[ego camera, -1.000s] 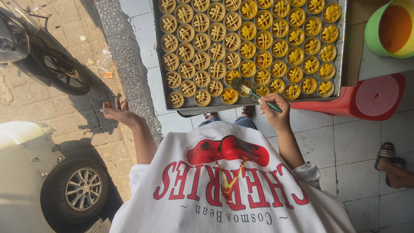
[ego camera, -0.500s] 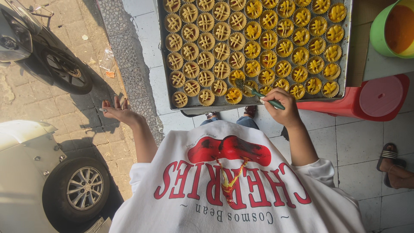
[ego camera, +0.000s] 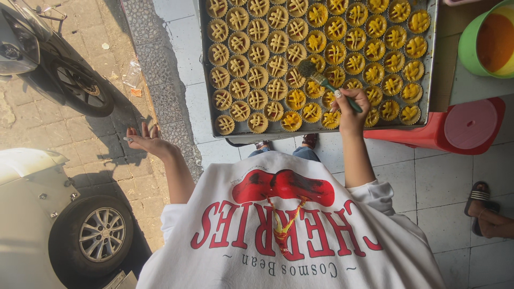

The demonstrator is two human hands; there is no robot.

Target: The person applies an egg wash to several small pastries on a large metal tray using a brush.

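A grey metal baking tray [ego camera: 201, 53] holds several rows of small round lattice-topped tarts [ego camera: 257, 75]; those on the right look glossy yellow, those on the left paler. My right hand [ego camera: 349, 109] grips a green-handled pastry brush [ego camera: 321, 77] whose bristles touch a tart near the tray's middle. My left hand [ego camera: 144, 140] hangs out to the side over the paving, fingers spread, holding nothing. My white printed shirt [ego camera: 289, 230] fills the lower middle.
A green bowl of orange liquid [ego camera: 490, 40] stands at the upper right, beside a red plastic stool [ego camera: 455, 128]. A person's sandalled foot [ego camera: 490, 214] rests on the tiles at right. A motorbike wheel [ego camera: 80, 88] and a car wheel [ego camera: 99, 235] are at left.
My right hand has carried the brush up from the tray's near edge toward its middle. The view has shifted, bringing the tray lower in frame. My left hand stays spread.
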